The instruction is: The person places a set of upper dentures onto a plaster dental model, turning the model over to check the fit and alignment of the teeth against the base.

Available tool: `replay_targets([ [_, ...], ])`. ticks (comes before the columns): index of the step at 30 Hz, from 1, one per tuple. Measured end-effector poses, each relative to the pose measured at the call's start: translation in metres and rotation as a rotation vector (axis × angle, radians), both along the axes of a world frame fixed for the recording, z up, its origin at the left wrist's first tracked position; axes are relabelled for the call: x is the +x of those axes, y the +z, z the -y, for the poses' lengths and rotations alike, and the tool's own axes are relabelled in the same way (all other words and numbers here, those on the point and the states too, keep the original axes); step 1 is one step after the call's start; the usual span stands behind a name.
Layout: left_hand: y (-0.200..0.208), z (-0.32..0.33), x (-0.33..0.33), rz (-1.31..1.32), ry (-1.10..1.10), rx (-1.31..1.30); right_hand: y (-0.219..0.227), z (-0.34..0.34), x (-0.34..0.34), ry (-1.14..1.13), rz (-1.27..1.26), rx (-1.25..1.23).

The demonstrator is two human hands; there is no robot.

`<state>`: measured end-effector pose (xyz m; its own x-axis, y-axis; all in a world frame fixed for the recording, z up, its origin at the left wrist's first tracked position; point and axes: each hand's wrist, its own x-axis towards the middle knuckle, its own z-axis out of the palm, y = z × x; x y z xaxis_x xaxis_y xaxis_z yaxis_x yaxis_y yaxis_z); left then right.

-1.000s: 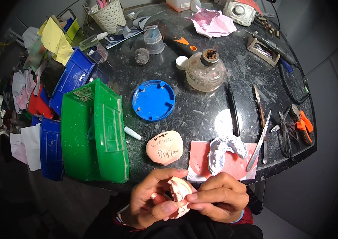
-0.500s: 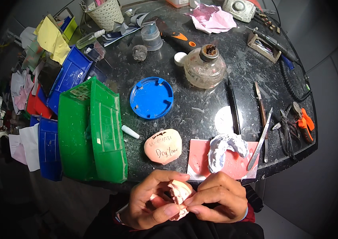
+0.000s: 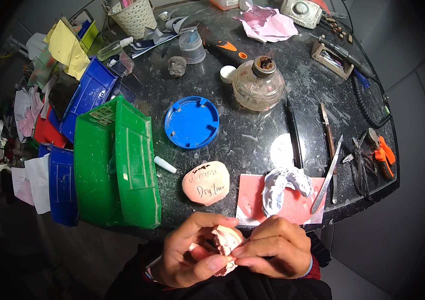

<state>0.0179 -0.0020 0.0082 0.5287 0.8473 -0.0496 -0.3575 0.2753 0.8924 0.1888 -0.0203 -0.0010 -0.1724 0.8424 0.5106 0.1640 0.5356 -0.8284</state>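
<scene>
Just off the table's front edge, my left hand (image 3: 185, 252) is closed round a pale pink plaster dental cast (image 3: 226, 241), thumb in front and fingers behind. My right hand (image 3: 278, 246) presses its thumb and fingertips together on the cast's right side; whether a small piece is pinched there is hidden. Beyond my right hand, a white-and-grey arch-shaped dental impression (image 3: 274, 192) rests on a pink wax sheet (image 3: 250, 192). A second pink plaster cast (image 3: 206, 183), with handwriting on its upturned flat base, lies on the table beyond my left hand.
To the left stand a green bin (image 3: 140, 165) and blue bins (image 3: 64, 185). Ahead are a blue round lid (image 3: 191, 125) and a glass spirit burner (image 3: 257, 87). At right lie a scalpel-like tool (image 3: 328, 172), a wood-handled knife (image 3: 329, 132) and orange-handled pliers (image 3: 383, 157).
Both hands keep the same hold on the cast, with barely any finger movement. The table scene has shifted very slightly in view.
</scene>
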Motion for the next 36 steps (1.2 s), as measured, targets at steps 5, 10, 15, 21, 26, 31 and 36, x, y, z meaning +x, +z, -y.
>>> replay_targets([
  [5, 0.0004, 0.0005, 0.0006, -0.022, 0.014, 0.010, 0.0033, -0.0009, 0.0000, -0.028, 0.049, 0.065],
  [10, -0.0023, -0.0010, -0.0008, -0.027, 0.012, 0.017, 0.0054, 0.0007, -0.0023, -0.071, 0.128, 0.041],
  [15, -0.0003, -0.0005, 0.0006, -0.008, 0.019, 0.037, 0.0020, 0.0003, -0.0036, -0.042, 0.050, 0.031],
  [21, -0.0072, -0.0023, -0.0035, 0.152, -0.059, 0.046, -0.0004, 0.0004, -0.0046, -0.034, 0.021, 0.025],
  [26, -0.0050, -0.0020, -0.0034, 0.126, -0.048, 0.079, 0.0010, -0.0006, -0.0052, -0.026, 0.002, 0.025],
  [31, -0.0062, -0.0017, -0.0040, 0.139, -0.070, 0.072, 0.0031, -0.0006, -0.0034, -0.028, 0.016, 0.060],
  [36, -0.0072, -0.0004, -0.0055, 0.134, -0.091, 0.072, 0.0039, -0.0023, 0.0001, -0.037, 0.109, 0.090],
])
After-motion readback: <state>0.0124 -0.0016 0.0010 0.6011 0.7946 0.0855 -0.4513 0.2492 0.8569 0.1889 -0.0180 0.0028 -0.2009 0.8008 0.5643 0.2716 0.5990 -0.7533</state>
